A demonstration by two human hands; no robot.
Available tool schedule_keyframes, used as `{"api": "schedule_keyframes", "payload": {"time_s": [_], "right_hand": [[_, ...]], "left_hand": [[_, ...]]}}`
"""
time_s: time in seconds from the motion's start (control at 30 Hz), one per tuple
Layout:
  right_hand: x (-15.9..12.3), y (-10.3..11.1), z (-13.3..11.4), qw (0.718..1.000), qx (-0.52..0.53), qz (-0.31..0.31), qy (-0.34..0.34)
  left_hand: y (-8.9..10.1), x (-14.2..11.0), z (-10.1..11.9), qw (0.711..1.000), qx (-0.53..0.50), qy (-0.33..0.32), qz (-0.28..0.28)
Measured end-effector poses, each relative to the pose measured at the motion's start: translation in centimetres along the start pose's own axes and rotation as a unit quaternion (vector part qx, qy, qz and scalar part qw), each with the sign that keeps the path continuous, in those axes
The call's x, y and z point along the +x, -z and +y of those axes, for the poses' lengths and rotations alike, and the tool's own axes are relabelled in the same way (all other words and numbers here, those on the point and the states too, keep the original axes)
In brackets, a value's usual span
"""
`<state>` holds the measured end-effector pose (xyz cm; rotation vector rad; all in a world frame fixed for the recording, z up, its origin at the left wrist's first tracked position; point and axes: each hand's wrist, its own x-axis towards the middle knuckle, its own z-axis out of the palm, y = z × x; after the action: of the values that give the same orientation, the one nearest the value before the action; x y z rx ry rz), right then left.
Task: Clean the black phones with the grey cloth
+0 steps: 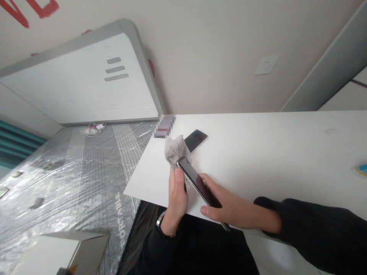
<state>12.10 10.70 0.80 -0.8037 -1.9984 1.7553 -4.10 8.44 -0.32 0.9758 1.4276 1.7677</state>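
Note:
My right hand (218,196) grips a dark-screened smartphone (197,179) by its lower part, thumb on one long side and fingers on the other. The phone is held tilted above the table, its upper end pointing away to the left. A crumpled light grey cloth (175,149) is in my left hand (178,194), bunched against the phone's upper end. My left thumb rests beside the phone's edge; the other fingers are partly hidden. Just behind the cloth, a second phone (197,139) lies on the table, one end covered by the cloth.
The white table (258,152) runs along the wall. On its far left corner lies a pixelated flat item (164,126). A whiteboard (86,84) leans at the left over a plastic-covered floor (97,175). A white box (60,252) stands at lower left.

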Motion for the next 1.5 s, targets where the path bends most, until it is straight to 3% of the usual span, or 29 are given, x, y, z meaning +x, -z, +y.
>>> {"api": "schedule_keyframes", "payload": {"time_s": [0.07,0.2,0.27,0.37,0.47,0.6,0.7,0.77,0.87,0.97,1.1,1.23,1.37,1.5], "right_hand": [[-0.3,0.1,-0.1,0.988,0.125,-0.086,-0.025],[-0.2,1.0,-0.7,0.893,0.361,-0.237,-0.129],[0.0,1.6,-1.2,0.860,0.396,-0.282,-0.153],[0.3,1.7,-1.3,0.848,0.413,-0.293,-0.156],[0.5,1.3,-0.8,0.860,0.421,-0.253,-0.137],[1.1,2.0,0.0,0.907,0.342,-0.206,-0.129],[1.7,3.0,0.2,0.941,0.272,-0.147,-0.139],[2.0,3.5,0.6,0.952,0.254,-0.104,-0.136],[2.3,3.3,1.6,0.961,0.245,-0.043,-0.125],[2.5,2.5,2.8,0.968,0.223,0.032,-0.113],[2.4,1.7,3.4,0.970,0.200,0.097,-0.102],[2.4,1.6,2.8,0.975,0.150,0.156,-0.054],[2.4,1.3,2.7,0.971,0.093,0.221,-0.006],[2.3,1.1,3.4,0.950,0.065,0.304,0.001]], "left_hand": [[0.6,0.3,0.2,0.999,0.030,-0.013,-0.016],[2.4,1.9,1.5,0.994,0.038,0.009,-0.104],[3.5,2.5,2.1,0.979,0.021,0.062,-0.193],[4.2,2.9,2.5,0.938,-0.027,0.164,-0.303],[3.7,2.8,2.7,0.943,-0.027,0.183,-0.277],[2.8,3.2,2.8,0.977,0.100,0.085,-0.167],[2.9,3.6,2.0,0.983,0.162,0.030,-0.086],[2.8,3.6,1.2,0.990,0.111,0.047,-0.080],[2.0,3.0,0.5,0.991,-0.059,0.103,-0.060],[0.6,2.0,0.8,0.952,-0.238,0.190,-0.033],[-1.0,1.2,1.6,0.904,-0.321,0.280,-0.036],[-2.1,0.4,1.1,0.887,-0.358,0.285,-0.063],[-3.1,-1.6,-0.5,0.898,-0.339,0.266,-0.084],[-3.6,-3.8,-1.7,0.927,-0.245,0.254,-0.123]]}}
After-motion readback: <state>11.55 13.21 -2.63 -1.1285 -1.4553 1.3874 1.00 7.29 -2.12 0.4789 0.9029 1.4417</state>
